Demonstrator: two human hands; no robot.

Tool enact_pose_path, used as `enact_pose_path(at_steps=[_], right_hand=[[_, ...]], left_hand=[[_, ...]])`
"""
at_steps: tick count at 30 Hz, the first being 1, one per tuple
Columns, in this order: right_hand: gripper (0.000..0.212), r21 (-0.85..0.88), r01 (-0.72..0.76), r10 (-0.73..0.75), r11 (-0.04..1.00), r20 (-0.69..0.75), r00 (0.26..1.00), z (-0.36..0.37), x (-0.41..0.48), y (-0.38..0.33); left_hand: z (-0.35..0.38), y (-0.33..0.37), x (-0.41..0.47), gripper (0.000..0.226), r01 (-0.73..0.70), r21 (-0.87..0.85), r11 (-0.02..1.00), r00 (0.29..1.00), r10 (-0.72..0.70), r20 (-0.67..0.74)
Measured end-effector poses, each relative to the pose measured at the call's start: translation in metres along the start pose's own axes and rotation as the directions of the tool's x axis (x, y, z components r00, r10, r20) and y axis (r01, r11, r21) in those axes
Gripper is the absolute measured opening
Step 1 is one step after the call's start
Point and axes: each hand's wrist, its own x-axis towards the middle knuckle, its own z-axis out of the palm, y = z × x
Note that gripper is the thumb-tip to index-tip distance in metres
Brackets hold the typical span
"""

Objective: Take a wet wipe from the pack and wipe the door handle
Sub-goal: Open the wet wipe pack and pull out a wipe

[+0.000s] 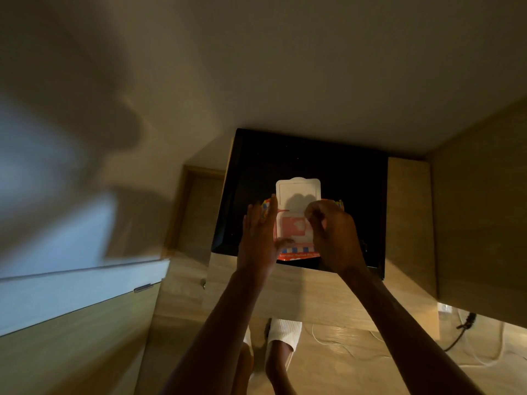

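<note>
hands (296,235) on pack (293,232) (lid open)

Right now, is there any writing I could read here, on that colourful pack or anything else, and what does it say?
One line of white print runs along the orange near edge of the wet wipe pack, between the left hand and the right hand: too small and blurred to read.
The open white flip lid: no text visible.
The black surface under the pack: no text visible.

A wet wipe pack (296,240) lies on a black surface (356,195), its white lid (298,189) flipped open. The left hand (258,240) steadies the pack; the right hand (333,235) pinches at its opening.
</note>
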Motion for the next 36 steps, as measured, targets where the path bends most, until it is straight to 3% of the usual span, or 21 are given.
enact_pose_path(at_steps=[7,12,18,21,24,29,36], right_hand=[[0.017,-0.252,0.025,0.005,0.967,0.116,0.993,0.004,-0.014,0.01],[0.016,-0.269,0.017,0.014,0.963,0.113,0.993,0.004,-0.009,0.003],[0.011,-0.157,-0.025,0.039,0.987,0.084,0.996,0.007,-0.005,0.0],[0.005,-0.085,0.023,-0.019,0.996,0.046,0.999,0.006,0.0,-0.002],[0.007,-0.149,0.028,-0.026,0.988,0.011,1.0,0.0,0.003,0.0],[0.027,-0.296,0.039,0.001,0.954,0.135,0.991,0.0,-0.002,0.011],[0.02,-0.351,0.095,-0.057,0.932,0.117,0.992,0.0,-0.007,0.0]], left_hand=[[0.0,0.001,0.0,0.099,0.009,0.007,1.0,1.0,-0.009,0.002],[0.0,0.001,0.0,0.098,0.013,0.001,1.0,1.0,-0.013,0.005],[0.0,0.0,0.0,0.1,0.01,-0.022,1.0,1.0,-0.01,-0.001],[0.002,-0.002,0.001,0.1,0.002,-0.003,1.0,1.0,-0.002,-0.016],[0.003,-0.003,0.002,0.1,0.009,0.008,1.0,1.0,-0.009,-0.01],[0.003,-0.003,0.0,0.097,0.014,0.004,1.0,1.0,-0.014,-0.009],[0.002,-0.002,0.0,0.097,0.018,0.013,1.0,1.0,-0.018,-0.001]])
